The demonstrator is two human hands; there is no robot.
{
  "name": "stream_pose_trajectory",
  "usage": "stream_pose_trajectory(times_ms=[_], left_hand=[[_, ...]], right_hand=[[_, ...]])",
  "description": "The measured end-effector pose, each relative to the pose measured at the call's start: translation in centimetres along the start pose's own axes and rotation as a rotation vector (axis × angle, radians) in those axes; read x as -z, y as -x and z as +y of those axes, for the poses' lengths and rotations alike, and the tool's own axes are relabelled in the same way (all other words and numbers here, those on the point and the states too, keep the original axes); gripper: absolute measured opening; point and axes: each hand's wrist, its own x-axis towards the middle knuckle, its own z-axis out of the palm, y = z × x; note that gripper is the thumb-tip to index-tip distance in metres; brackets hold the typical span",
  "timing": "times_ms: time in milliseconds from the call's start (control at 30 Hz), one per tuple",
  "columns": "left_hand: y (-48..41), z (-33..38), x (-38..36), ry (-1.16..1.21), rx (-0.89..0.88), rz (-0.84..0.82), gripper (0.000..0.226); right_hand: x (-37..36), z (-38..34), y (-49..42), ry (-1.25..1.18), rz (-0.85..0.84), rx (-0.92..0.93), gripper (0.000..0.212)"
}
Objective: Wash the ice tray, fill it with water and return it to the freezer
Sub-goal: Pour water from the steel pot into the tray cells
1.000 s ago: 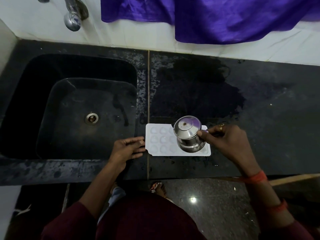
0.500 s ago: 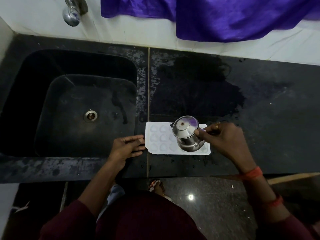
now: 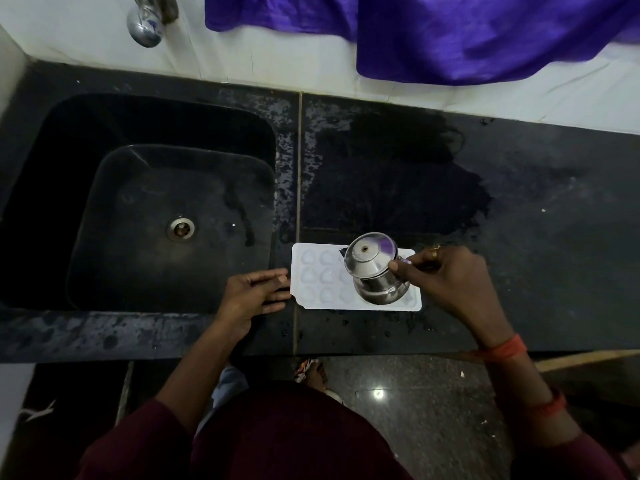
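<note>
A white ice tray (image 3: 313, 277) with round cells lies flat on the black counter (image 3: 519, 237), just right of the sink. My right hand (image 3: 446, 280) grips a steel pot (image 3: 375, 271) and holds it tilted, its base up and its mouth low, over the tray's right half, which it hides. My left hand (image 3: 251, 294) rests on the counter with straight fingers, the fingertips touching the tray's left edge.
A deep black sink (image 3: 69, 220) with a metal drain (image 3: 180, 229) fills the left side, and a steel tap (image 3: 147, 20) juts from the white wall above it. A purple cloth (image 3: 450, 32) hangs at the back. The counter behind the tray is wet.
The steel pot has shifted slightly to the left over the tray. My left hand has stayed at the tray's left edge.
</note>
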Motion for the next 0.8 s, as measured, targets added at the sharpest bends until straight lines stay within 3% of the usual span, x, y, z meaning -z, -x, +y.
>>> stream_pose_trajectory(times_ms=[800], left_hand=[[-0.08, 0.44, 0.28, -0.015, 0.034, -0.007, 0.019]], right_hand=[[0.23, -0.36, -0.06, -0.001, -0.022, -0.012, 0.022]])
